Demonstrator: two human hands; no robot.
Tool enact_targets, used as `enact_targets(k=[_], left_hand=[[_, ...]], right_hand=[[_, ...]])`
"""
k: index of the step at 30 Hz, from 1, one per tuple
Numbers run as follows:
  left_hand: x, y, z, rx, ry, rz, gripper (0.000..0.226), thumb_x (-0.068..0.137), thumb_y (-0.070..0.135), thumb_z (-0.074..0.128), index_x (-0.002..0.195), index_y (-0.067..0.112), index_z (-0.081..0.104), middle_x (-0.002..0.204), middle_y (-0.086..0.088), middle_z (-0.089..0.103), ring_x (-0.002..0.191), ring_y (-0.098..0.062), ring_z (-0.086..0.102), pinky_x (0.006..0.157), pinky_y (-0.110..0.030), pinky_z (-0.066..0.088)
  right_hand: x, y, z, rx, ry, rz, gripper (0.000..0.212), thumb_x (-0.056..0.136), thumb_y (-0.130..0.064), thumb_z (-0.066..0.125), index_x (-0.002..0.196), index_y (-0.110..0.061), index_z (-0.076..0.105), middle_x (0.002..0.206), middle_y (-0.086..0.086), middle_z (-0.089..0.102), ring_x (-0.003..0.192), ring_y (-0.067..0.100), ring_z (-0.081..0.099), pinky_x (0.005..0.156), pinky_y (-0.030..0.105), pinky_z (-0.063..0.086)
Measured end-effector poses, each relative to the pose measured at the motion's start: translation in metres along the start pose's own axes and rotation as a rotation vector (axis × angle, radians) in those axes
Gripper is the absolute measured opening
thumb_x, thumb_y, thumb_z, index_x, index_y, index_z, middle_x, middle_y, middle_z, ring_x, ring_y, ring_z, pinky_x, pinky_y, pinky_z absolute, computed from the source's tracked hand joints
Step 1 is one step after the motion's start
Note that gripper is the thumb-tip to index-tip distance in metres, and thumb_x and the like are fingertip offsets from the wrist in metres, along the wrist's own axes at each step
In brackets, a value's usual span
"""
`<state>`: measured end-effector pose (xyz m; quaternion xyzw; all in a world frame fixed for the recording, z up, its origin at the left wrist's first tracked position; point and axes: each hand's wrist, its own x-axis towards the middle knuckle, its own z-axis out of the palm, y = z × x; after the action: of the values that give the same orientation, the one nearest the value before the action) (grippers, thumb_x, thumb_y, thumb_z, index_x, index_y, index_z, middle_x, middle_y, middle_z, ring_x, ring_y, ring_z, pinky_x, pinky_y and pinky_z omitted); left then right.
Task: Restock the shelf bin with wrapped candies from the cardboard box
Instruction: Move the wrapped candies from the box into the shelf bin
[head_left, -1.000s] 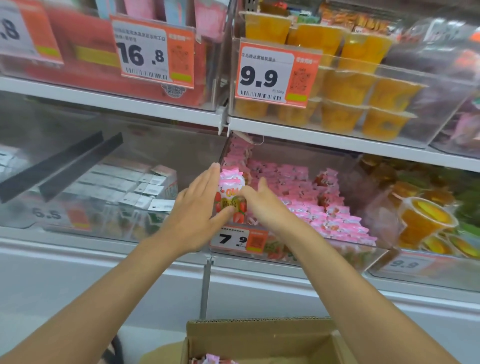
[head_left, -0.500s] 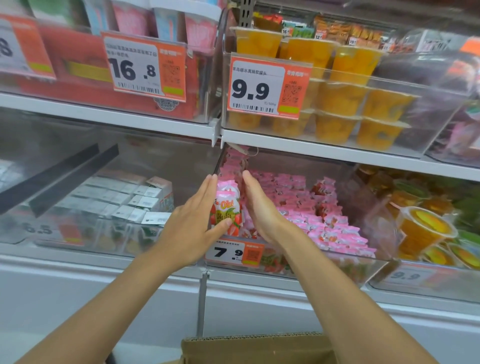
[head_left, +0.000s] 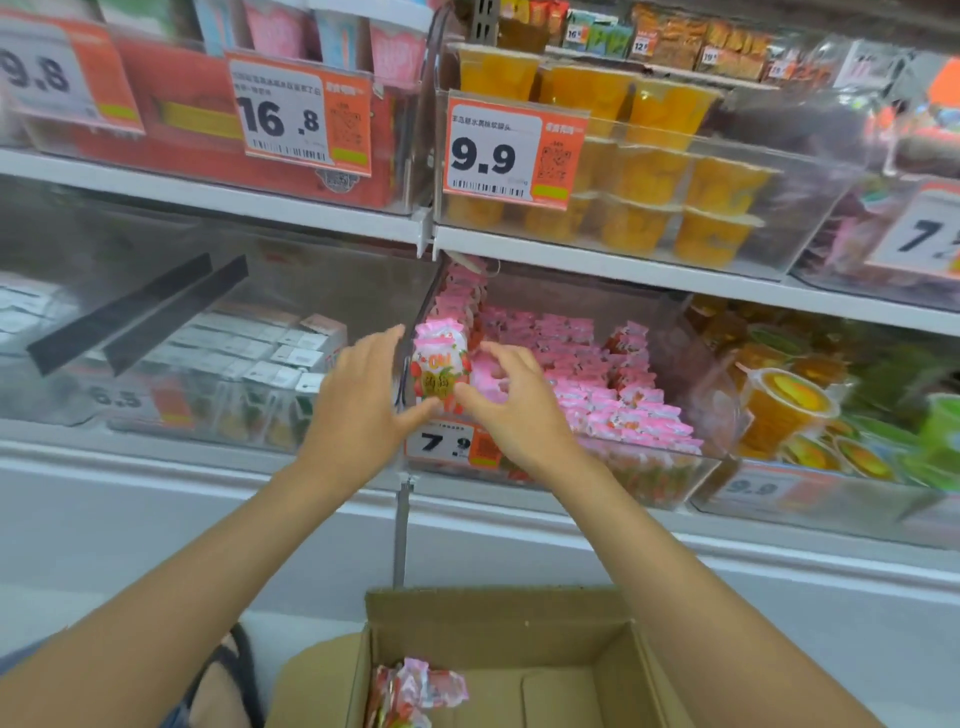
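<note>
A pink-and-white strawberry candy pack (head_left: 441, 364) stands upright in the front left corner of the clear shelf bin (head_left: 649, 475), which holds several rows of pink wrapped candies (head_left: 597, 384). My left hand (head_left: 363, 415) is beside the pack with straight fingers, its thumb touching the pack's lower edge. On the other side is my right hand (head_left: 519, 410), fingers loosely curved and thumb tip at the pack's bottom. The open cardboard box (head_left: 498, 608) sits below, with a few wrapped candies (head_left: 415, 691) in its left part.
A 7.9 price tag (head_left: 447, 444) hangs on the bin's front. Left of it is a bin of white cartons (head_left: 260, 358), right of it a bin of orange fruit cups (head_left: 784, 405). More fruit cups (head_left: 649, 171) fill the shelf above. A sandalled foot (head_left: 228, 680) is beside the box.
My right hand has gone from lying flat against the pack to a curved, slightly drawn-back pose. My left hand stays beside the pack. The view has tilted down, showing more of the box.
</note>
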<state>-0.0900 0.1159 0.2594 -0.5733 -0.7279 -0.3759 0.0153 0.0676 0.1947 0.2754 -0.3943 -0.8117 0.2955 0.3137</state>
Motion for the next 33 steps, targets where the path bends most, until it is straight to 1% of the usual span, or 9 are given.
enact_targets(k=[2,4,10,13,15,19,23,29,33], left_hand=[[-0.025,0.008,0.003,0.022,0.108,0.013,0.043,0.082,0.029,0.076,0.117,0.018,0.054,0.106,0.0,0.057,0.102,-0.024,0.054,0.084,-0.037,0.046],[-0.056,0.014,0.014,-0.031,-0.02,-0.025,0.028,0.085,0.024,0.071,0.104,0.022,0.052,0.092,0.006,0.052,0.087,-0.019,0.052,0.072,-0.038,0.046],[-0.177,-0.031,0.096,-0.158,-0.605,-0.323,0.021,0.086,0.016,0.069,0.098,0.026,0.053,0.086,0.007,0.055,0.08,-0.019,0.057,0.077,-0.034,0.05],[-0.227,-0.059,0.126,-0.151,-0.803,-0.393,0.018,0.091,0.013,0.066,0.103,0.022,0.056,0.093,0.003,0.057,0.08,-0.012,0.053,0.068,-0.014,0.041],[-0.249,-0.077,0.142,-0.19,-0.869,-0.453,0.022,0.091,0.012,0.066,0.106,0.023,0.055,0.1,0.001,0.058,0.087,-0.013,0.056,0.071,-0.015,0.043],[-0.269,-0.097,0.158,-0.182,-0.877,-0.522,0.029,0.088,0.008,0.067,0.103,0.031,0.058,0.095,0.008,0.062,0.093,-0.017,0.062,0.085,-0.037,0.054],[-0.277,-0.093,0.172,-0.173,-0.919,-0.471,0.029,0.091,0.006,0.063,0.112,0.025,0.061,0.101,0.009,0.061,0.099,-0.009,0.059,0.087,-0.028,0.051],[-0.287,-0.075,0.191,-0.208,-0.992,-0.477,0.032,0.096,0.003,0.054,0.122,0.02,0.061,0.116,0.007,0.06,0.103,-0.007,0.058,0.083,-0.014,0.046],[-0.277,-0.074,0.178,-0.207,-0.761,-0.469,0.027,0.094,0.0,0.056,0.112,0.018,0.066,0.11,0.01,0.063,0.099,-0.005,0.058,0.086,-0.016,0.048]], right_hand=[[-0.03,0.008,0.004,-0.062,0.149,-0.121,0.034,0.088,-0.027,0.067,0.12,-0.019,0.058,0.105,-0.01,0.048,0.083,0.003,0.048,0.077,0.021,0.041],[-0.064,0.023,0.012,-0.115,0.135,-0.155,0.026,0.087,-0.022,0.067,0.112,-0.019,0.06,0.094,-0.014,0.043,0.072,0.008,0.045,0.069,0.023,0.041],[-0.175,0.153,0.064,-0.242,-0.503,0.303,0.043,0.09,-0.024,0.066,0.131,-0.016,0.055,0.125,0.004,0.056,0.111,0.022,0.056,0.098,0.031,0.044],[-0.23,0.224,0.094,-0.221,-0.795,0.591,0.054,0.091,-0.023,0.067,0.14,-0.011,0.047,0.14,0.009,0.052,0.122,0.024,0.053,0.094,0.025,0.04],[-0.259,0.259,0.12,-0.203,-0.862,0.707,0.055,0.093,-0.03,0.064,0.141,-0.011,0.046,0.138,0.006,0.053,0.121,0.023,0.054,0.094,0.025,0.042],[-0.301,0.314,0.18,-0.302,-0.837,0.677,0.054,0.088,-0.028,0.06,0.141,-0.021,0.048,0.137,0.006,0.056,0.126,0.026,0.05,0.106,0.03,0.039],[-0.307,0.316,0.2,-0.396,-0.878,0.466,0.031,0.086,-0.02,0.059,0.117,-0.018,0.065,0.139,0.009,0.052,0.133,0.028,0.04,0.11,0.028,0.025],[-0.314,0.315,0.202,-0.49,-0.983,0.316,0.096,0.074,-0.042,0.079,0.15,-0.02,0.023,0.146,0.012,0.029,0.14,0.032,0.024,0.113,0.043,0.027],[-0.301,0.301,0.203,-0.417,-0.851,0.355,0.09,0.074,-0.053,0.072,0.147,-0.02,0.03,0.143,0.009,0.03,0.137,0.03,0.025,0.114,0.044,0.024]])
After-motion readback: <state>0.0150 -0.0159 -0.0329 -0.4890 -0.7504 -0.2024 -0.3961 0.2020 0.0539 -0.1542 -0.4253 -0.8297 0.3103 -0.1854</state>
